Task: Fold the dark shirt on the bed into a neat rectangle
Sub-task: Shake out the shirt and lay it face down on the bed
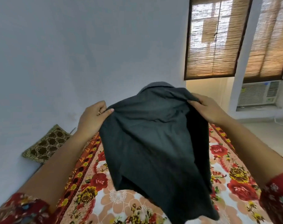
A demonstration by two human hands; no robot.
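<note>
The dark shirt hangs in the air above the bed, collar at the top and away from me, its hem dangling near the floral bedspread. My left hand pinches the shirt's left shoulder. My right hand grips the right shoulder. Both arms are stretched forward and raised. The shirt's right side folds back into a dark shadowed layer. Part of the bed is hidden behind the cloth.
A brown patterned cushion leans against the blue-grey wall at the bed's left edge. Two windows with bamboo blinds and a window air conditioner are at the far right. Pale floor lies right of the bed.
</note>
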